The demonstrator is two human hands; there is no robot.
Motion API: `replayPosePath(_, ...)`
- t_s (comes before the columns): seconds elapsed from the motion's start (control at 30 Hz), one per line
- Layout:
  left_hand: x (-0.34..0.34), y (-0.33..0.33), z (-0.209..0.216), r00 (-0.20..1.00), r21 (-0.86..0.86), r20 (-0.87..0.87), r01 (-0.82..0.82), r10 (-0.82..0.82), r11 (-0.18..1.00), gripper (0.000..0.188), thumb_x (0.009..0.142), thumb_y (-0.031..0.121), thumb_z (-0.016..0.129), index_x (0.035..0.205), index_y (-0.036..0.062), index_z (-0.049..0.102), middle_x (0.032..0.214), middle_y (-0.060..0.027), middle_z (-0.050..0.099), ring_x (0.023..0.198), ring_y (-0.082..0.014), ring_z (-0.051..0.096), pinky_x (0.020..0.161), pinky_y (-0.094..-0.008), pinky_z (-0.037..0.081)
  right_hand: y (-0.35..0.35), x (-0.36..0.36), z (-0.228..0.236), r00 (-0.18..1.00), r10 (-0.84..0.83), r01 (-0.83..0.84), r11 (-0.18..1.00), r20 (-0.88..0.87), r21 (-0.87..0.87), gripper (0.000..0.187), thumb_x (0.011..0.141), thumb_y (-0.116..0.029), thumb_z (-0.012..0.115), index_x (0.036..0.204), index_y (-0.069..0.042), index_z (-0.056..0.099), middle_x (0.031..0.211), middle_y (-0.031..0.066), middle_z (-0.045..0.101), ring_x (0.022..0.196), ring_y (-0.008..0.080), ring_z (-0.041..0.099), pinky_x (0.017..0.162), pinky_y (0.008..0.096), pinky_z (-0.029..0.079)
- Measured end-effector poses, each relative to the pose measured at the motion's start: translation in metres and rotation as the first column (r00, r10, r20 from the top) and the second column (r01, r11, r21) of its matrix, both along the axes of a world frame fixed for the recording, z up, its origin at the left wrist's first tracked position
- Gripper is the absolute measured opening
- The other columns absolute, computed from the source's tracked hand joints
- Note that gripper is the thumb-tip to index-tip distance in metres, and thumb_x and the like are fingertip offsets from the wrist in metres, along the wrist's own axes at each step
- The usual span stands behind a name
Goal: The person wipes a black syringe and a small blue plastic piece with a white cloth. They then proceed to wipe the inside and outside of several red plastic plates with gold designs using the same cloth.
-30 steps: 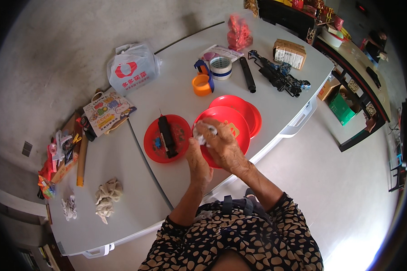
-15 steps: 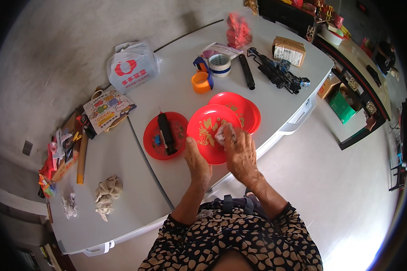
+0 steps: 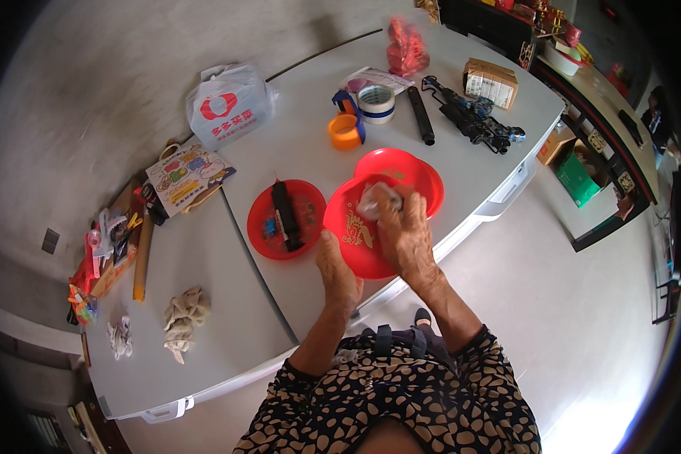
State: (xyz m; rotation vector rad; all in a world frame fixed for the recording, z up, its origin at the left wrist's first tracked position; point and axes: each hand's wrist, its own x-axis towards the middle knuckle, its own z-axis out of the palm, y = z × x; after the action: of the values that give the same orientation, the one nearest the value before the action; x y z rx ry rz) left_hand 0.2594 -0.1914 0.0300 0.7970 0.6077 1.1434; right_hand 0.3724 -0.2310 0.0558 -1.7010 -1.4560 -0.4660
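While my left hand [image 3: 338, 272] grips the near-left rim of a gold-patterned red plate [image 3: 358, 227], its thumb over the edge, my right hand [image 3: 408, 238] pinches a crumpled whitish cloth [image 3: 378, 201] at the plate's upper face. I hold this plate over the grey table [image 3: 227, 325], overlapping other red plates [image 3: 374, 160], beside a red dish [image 3: 314, 212] bearing a black tube [image 3: 286, 216].

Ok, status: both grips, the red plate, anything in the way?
Left grip holding red plate by its edge. Right grip holding crumpled whitish wad over plate's face. Other red plates just beyond, overlapped in view.
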Motion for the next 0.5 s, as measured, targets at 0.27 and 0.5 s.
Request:
replayPosePath(0.27,0.000,-0.003,0.008,0.998,0.008,0.058,0.036,-0.037,0.999,0.060,0.097,0.052,0.034,0.123,0.0002,0.046,0.118,-0.0119,0.055,0.104,-0.0202,0.057,0.090,-0.0333,0.048,0.017,-0.019,0.002,0.998,0.064,-0.064,0.998,0.018,-0.023,0.060,0.075,-0.005,0.064,0.132,-0.003,0.045,0.128,0.0198,0.039,0.110,0.0395,0.043,0.089,0.0496,0.042)
replayPosePath(0.5,-0.010,0.003,-0.004,0.998,-0.086,0.021,0.069,-0.067,0.994,0.061,0.096,0.056,0.031,0.118,0.0023,0.050,0.112,-0.0112,0.058,0.100,-0.0186,0.059,0.084,-0.0309,0.050,-0.014,-0.034,0.001,0.928,0.358,-0.371,0.878,-0.097,-0.303,0.051,0.081,-0.007,0.057,0.131,-0.006,0.047,0.136,0.0130,0.034,0.125,0.0368,0.033,0.100,0.0501,0.038)
